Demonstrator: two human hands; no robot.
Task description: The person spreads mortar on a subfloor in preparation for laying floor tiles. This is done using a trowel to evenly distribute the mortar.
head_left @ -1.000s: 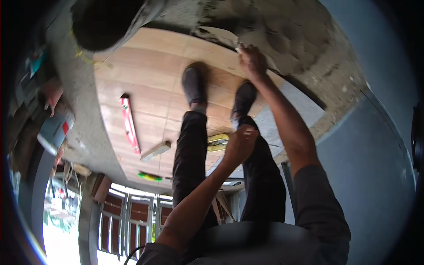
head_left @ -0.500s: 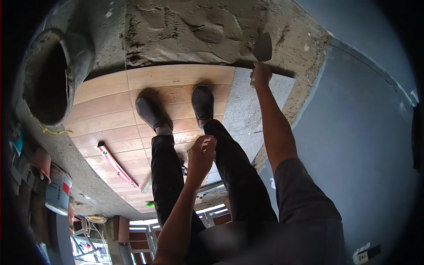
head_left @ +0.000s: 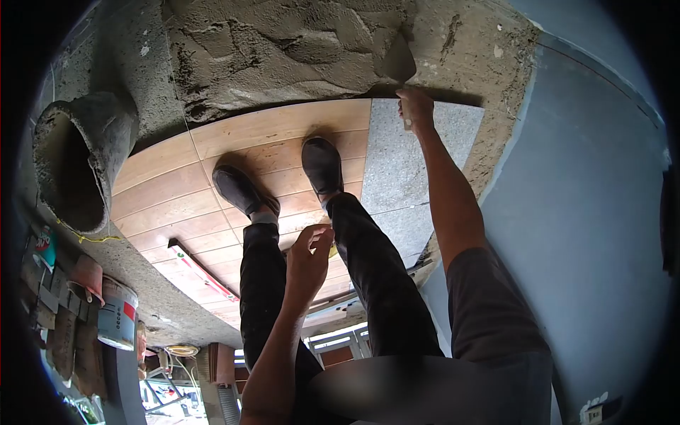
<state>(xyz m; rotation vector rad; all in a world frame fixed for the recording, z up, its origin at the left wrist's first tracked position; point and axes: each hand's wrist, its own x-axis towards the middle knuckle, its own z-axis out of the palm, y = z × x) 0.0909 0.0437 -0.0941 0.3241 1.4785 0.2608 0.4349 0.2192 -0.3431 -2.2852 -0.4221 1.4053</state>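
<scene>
My right hand [head_left: 416, 111] is closed around the handle of a trowel [head_left: 399, 59], whose blade lies at the right part of the wet mortar [head_left: 283, 46]. That hand is above the edge of the grey speckled tile [head_left: 397, 159]. My left hand [head_left: 309, 256] hangs near my knees, its fingers curled and partly apart, with nothing visible in it. Wood-look tiles [head_left: 276, 117] lie under my two dark shoes, just below the mortar.
A mortar-crusted bucket [head_left: 117, 134] lies at the left. A red and white level [head_left: 205, 273] rests on the tiles. A paint bucket [head_left: 117, 319] and a pinkish container [head_left: 86, 276] stand lower left. A grey-blue wall [head_left: 588, 212] rises at the right.
The trowel blade has moved left over the mortar with my right hand, and it is tilted differently. My left hand has shifted slightly left and down. The camera view has also shifted.
</scene>
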